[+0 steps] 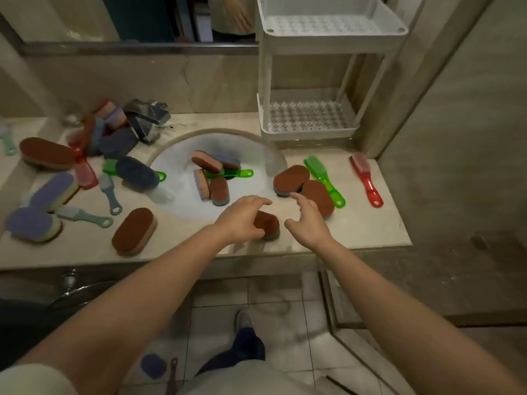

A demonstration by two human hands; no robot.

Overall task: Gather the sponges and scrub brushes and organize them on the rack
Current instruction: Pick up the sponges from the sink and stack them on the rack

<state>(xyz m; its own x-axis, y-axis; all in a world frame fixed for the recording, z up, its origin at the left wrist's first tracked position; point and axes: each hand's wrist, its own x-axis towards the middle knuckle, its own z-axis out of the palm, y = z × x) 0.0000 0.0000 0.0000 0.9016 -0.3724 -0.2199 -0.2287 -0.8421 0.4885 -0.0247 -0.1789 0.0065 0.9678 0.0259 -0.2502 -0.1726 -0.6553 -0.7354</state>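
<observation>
My left grip (242,219) hides half a sponge (269,223) at near bench (370,223) edge; can't tell if clamped. Right grip (308,220) spread apart.

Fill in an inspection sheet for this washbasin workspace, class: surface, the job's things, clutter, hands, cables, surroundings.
Surface: pale stone counter with a round sink set in it.
Job's things: sponges and brushes scattered on the counter and in the sink; white two-tier rack at back right, nothing seen on its tiers.
Clutter: nothing seen.
Hands: left hand open over a brown sponge; right hand open beside it, fingers spread.
Cables: nothing seen.
Surroundings: mirror behind, tap, tiled floor with a blue sponge.
</observation>
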